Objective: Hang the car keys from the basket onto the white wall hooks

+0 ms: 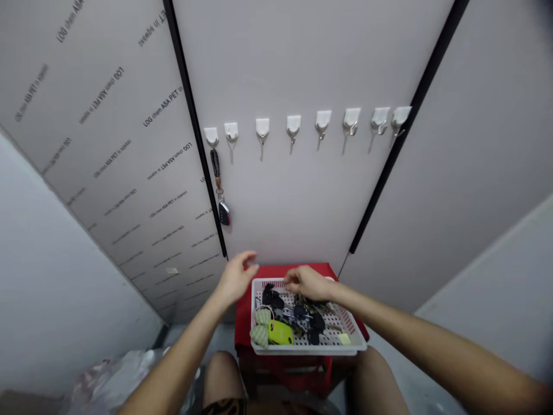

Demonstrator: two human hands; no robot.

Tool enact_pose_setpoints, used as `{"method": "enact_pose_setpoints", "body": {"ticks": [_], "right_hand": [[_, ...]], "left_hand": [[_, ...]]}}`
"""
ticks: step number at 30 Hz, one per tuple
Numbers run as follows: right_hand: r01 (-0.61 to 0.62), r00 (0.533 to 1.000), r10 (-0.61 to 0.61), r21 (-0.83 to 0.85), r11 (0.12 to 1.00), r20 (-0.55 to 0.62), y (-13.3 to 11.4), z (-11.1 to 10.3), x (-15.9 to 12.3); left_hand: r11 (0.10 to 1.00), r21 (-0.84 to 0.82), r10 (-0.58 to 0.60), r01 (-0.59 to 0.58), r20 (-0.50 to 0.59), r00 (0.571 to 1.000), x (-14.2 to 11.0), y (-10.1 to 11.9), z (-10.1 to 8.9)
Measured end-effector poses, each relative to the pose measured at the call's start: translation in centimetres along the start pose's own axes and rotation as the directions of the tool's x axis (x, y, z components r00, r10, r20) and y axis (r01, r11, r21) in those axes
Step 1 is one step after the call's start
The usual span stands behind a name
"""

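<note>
A white plastic basket [309, 349] holds several keys, black key fobs [317, 328], a lime-green item [280, 332] and a checked fabric bow [260, 328]. Over the basket's far edge, my right hand [310, 283] has its fingers curled together, and whatever they may hold is hidden. My left hand [237, 278] hovers beyond the basket's left corner, thumb and fingers apart, with nothing in it. On the wall ahead, a car key [224, 213] with a dark braided strap [215, 164] hangs from the leftmost hook [211, 136].
Several white adhesive hooks [294, 124] run in a row across the panel between two black strips [384, 173]. The basket rests on a red cloth [244, 323] over a stool. Clear plastic bags [125, 374] lie on the floor at left.
</note>
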State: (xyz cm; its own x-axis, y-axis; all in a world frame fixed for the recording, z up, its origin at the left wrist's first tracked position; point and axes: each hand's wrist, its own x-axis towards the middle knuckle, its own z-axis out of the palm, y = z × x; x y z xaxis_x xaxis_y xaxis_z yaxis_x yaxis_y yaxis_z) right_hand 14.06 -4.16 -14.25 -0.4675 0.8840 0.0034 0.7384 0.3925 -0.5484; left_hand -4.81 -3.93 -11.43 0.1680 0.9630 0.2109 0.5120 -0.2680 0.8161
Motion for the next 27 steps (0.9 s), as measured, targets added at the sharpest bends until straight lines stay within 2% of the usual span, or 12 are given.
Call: {"method": "enact_pose_setpoints", "body": {"ticks": [2,4,6,8,12,17,25,27], "right_hand": [[-0.035,0.999,0.037,-0.079,0.996,0.019,1.1,1.4,-1.2],[-0.013,0.999,0.018,-0.162,0.987,0.032,1.3,2.3,-1.8],[0.022,0.999,-0.009,-0.268,0.963,0.049,0.9,2.8,-2.1],[0.041,0.997,-0.014,-0.36,0.932,0.077,0.6,3.1,-2.2],[0.053,0.989,0.012,-0.432,0.9,0.145,0.7,3.5,-2.4],[-0.005,0.994,0.057,-0.478,0.879,0.095,0.9,3.6,-2.6],[-0.05,0.999,0.054,-0.278,0.959,0.006,1.4,2.2,-2.8],[-0.081,0.995,0.067,-0.213,0.974,-0.069,1.6,1.6,-2.6]], "left_hand": [[0.99,0.139,0.0,-0.018,0.124,0.992,-1.4,-1.0,2.1],[0.963,0.265,-0.019,-0.047,0.243,0.97,-2.6,-1.7,3.5],[0.93,0.358,-0.052,-0.079,0.343,0.938,-3.4,-2.0,4.2],[0.903,0.418,-0.08,-0.104,0.4,0.913,-4.0,-1.9,4.4],[0.879,0.464,-0.111,-0.11,0.424,0.899,-4.5,-1.4,4.2],[0.873,0.471,-0.111,-0.127,0.445,0.889,-4.4,-1.7,4.3],[0.885,0.451,-0.1,-0.118,0.431,0.897,-4.6,-1.9,4.3],[0.892,0.437,-0.087,-0.115,0.416,0.905,-4.6,-1.9,4.3]]}}
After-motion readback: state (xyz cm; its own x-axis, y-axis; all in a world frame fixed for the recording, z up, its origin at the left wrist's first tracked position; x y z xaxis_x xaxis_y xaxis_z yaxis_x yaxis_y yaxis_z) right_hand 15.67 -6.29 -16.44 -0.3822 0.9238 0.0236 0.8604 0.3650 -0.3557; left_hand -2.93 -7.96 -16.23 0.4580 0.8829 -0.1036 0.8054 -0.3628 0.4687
